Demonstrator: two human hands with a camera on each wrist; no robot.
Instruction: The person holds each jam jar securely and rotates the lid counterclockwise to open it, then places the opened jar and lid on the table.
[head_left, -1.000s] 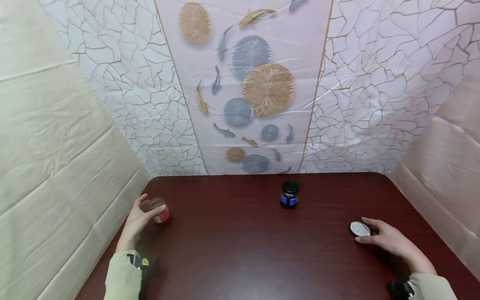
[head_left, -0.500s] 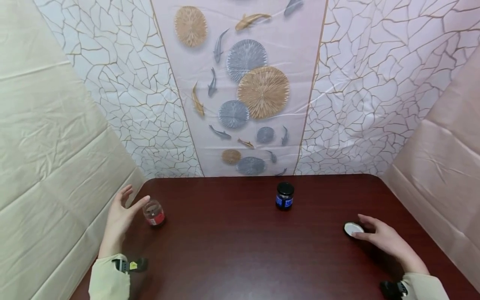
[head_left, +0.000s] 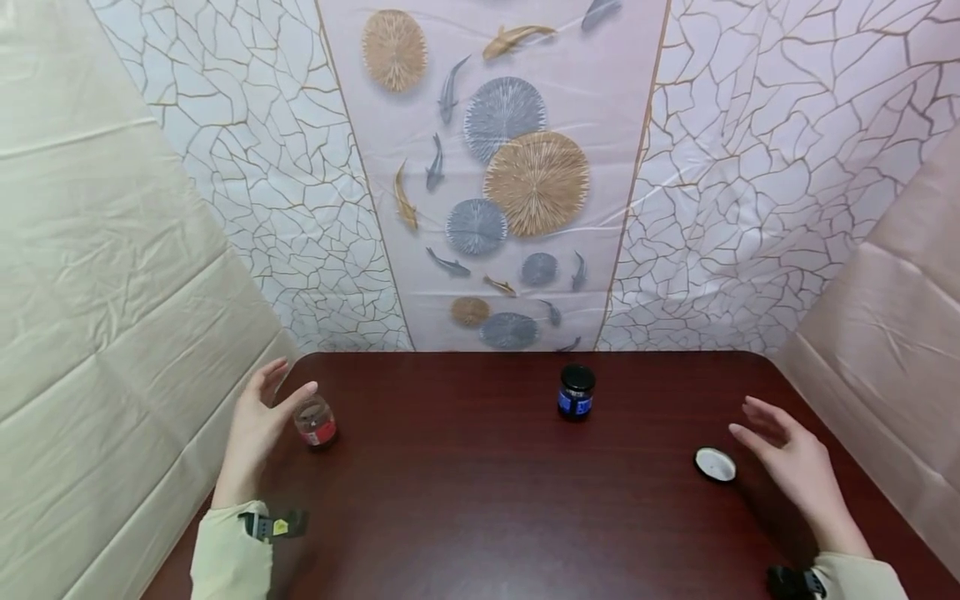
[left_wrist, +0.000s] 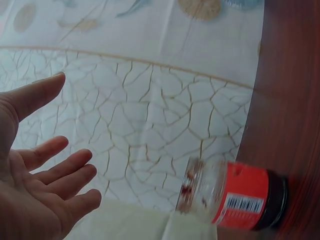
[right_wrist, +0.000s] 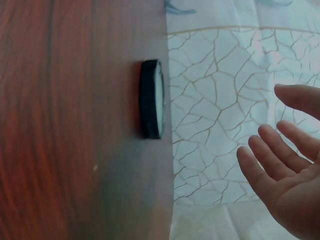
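Note:
On the left of the table stands a lidless glass jar (head_left: 315, 423) with a red label; in the left wrist view the jar (left_wrist: 230, 195) shows a barcode and dark residue. My left hand (head_left: 257, 421) hovers beside it, fingers apart and holding nothing; the left wrist view shows the hand (left_wrist: 50, 170) clear of the glass. At the right a black jar lid (head_left: 715, 465) lies with its white inside facing up, seen edge-on as a lid (right_wrist: 151, 100) in the right wrist view. Above and right of it is my right hand (head_left: 795, 458), a relaxed hand (right_wrist: 290, 165) touching nothing.
A dark jar (head_left: 576, 392) with a black lid and blue label stands toward the back of the brown table (head_left: 480, 500). Patterned cloth (head_left: 510, 167) hangs behind the table, and beige cloth (head_left: 135, 333) runs along the left side.
My left hand has let go of the red-labelled jar and lifted away. My right hand has released the lid, leaving it on the table, and risen to the right.

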